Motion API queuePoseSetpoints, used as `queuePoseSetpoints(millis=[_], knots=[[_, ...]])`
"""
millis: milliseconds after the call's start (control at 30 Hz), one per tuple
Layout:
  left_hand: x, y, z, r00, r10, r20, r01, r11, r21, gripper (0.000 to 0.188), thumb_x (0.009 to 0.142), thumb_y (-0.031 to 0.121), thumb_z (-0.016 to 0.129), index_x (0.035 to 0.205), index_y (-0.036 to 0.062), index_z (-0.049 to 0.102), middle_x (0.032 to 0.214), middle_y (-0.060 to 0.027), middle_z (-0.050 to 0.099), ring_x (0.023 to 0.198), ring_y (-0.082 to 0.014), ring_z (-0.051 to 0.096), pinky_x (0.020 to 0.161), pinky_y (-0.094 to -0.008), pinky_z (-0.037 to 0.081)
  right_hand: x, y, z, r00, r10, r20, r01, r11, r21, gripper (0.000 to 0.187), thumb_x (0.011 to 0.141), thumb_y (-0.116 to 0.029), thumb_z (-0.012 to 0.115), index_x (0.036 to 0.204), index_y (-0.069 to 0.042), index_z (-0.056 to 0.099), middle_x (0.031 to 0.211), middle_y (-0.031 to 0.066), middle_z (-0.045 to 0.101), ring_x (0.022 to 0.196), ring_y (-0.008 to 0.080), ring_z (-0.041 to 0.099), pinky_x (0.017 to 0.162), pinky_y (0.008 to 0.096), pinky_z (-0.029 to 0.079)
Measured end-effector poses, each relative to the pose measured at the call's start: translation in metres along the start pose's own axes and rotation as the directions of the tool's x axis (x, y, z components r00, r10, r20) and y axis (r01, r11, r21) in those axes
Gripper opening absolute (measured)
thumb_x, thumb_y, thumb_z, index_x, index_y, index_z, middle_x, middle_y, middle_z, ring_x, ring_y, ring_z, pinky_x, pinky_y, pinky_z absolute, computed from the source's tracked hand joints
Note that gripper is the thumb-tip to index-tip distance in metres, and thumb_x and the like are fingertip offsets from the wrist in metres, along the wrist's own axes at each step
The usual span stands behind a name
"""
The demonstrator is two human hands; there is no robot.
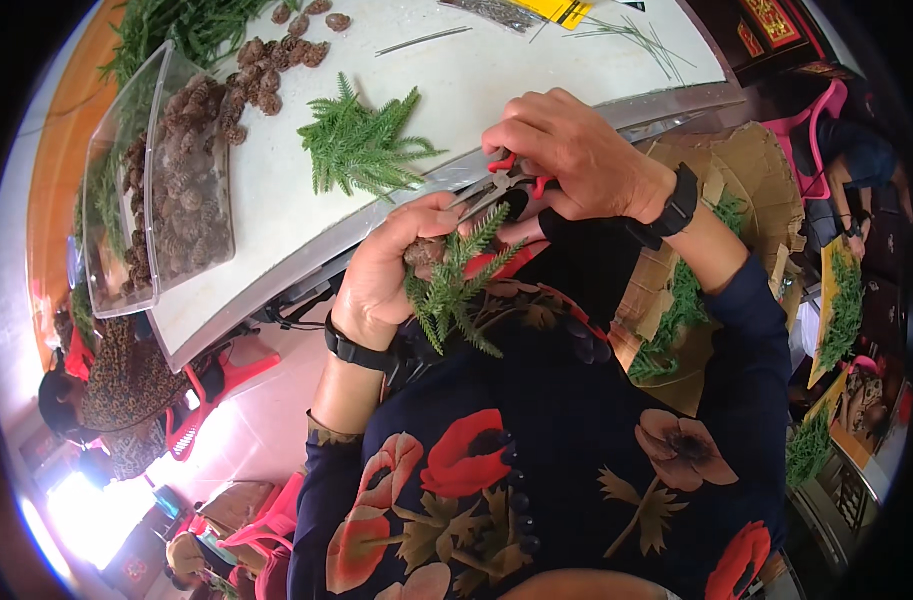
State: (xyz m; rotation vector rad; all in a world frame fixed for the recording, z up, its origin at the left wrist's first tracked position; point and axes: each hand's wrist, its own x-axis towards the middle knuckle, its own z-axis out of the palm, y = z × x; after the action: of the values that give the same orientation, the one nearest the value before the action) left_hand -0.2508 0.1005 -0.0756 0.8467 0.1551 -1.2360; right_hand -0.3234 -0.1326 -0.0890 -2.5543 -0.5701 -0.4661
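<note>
My left hand [378,262] is closed around a small brown pine cone [425,254] with a green artificial pine sprig [454,292] spreading below it. In my right hand [566,150] are pliers [502,180] with red handles. Their jaws reach to the fingertips of my left hand, just above the cone; what they grip there is too small to make out. Both hands are over the table's near edge. Just beyond them, a bunch of green sprigs [364,138] lies on the white table [276,190].
A transparent plastic box [156,200] of pine cones lies at the left, with loose cones [266,75] beside it. Green foliage [181,35] is heaped at the far left. Thin wires [641,45] lie at the back right. A cardboard box [741,165] with greenery stands at my right. Other people sit nearby.
</note>
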Motion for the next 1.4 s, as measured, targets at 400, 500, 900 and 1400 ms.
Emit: queuePoseSetpoints(millis=[400,500,900,1400], knots=[[-0.002,-0.006,0.002,0.816,0.578,0.008,-0.268,0.365,0.892,0.012,0.086,0.005,0.058,0.094,-0.0010,0.065,0.086,-0.0050,0.068,0.065,-0.0092,0.059,0.059,-0.0225,0.048,-0.016,-0.041,-0.003,0.832,0.453,0.321,-0.508,0.854,0.110,0.030,0.077,-0.022,0.071,0.095,-0.004,0.057,0.078,0.0114,0.058,0.074,0.0365,0.057,0.068,0.0416,0.045],[-0.002,-0.005,0.000,0.904,0.417,-0.099,-0.282,0.753,0.595,0.011,0.086,0.006,0.059,0.090,-0.0018,0.066,0.085,-0.0048,0.068,0.069,-0.0088,0.061,0.061,-0.0214,0.048,-0.021,-0.028,-0.001,0.893,0.390,0.223,-0.427,0.892,0.149,0.033,0.076,-0.021,0.074,0.098,-0.004,0.056,0.080,0.0127,0.057,0.076,0.0372,0.056,0.068,0.0416,0.044],[-0.002,0.007,-0.005,0.997,0.003,0.077,-0.012,0.992,0.125,0.014,0.084,0.015,0.055,0.080,0.0026,0.054,0.079,-0.0057,0.057,0.066,-0.0143,0.054,0.060,-0.0264,0.047,-0.006,-0.006,0.002,0.999,0.036,0.032,-0.040,0.991,0.129,0.043,0.070,-0.014,0.075,0.106,-0.007,0.052,0.090,0.0074,0.053,0.083,0.0302,0.054,0.070,0.0374,0.043],[-0.001,0.006,0.000,0.993,-0.116,0.037,0.113,0.990,0.079,0.019,0.076,0.013,0.057,0.085,-0.0033,0.054,0.072,-0.0096,0.055,0.057,-0.0173,0.052,0.056,-0.0274,0.045,-0.003,-0.005,0.006,0.999,-0.049,-0.011,0.050,0.976,0.214,0.043,0.066,-0.019,0.081,0.096,-0.007,0.054,0.082,0.0059,0.052,0.074,0.0275,0.053,0.063,0.0376,0.042]])
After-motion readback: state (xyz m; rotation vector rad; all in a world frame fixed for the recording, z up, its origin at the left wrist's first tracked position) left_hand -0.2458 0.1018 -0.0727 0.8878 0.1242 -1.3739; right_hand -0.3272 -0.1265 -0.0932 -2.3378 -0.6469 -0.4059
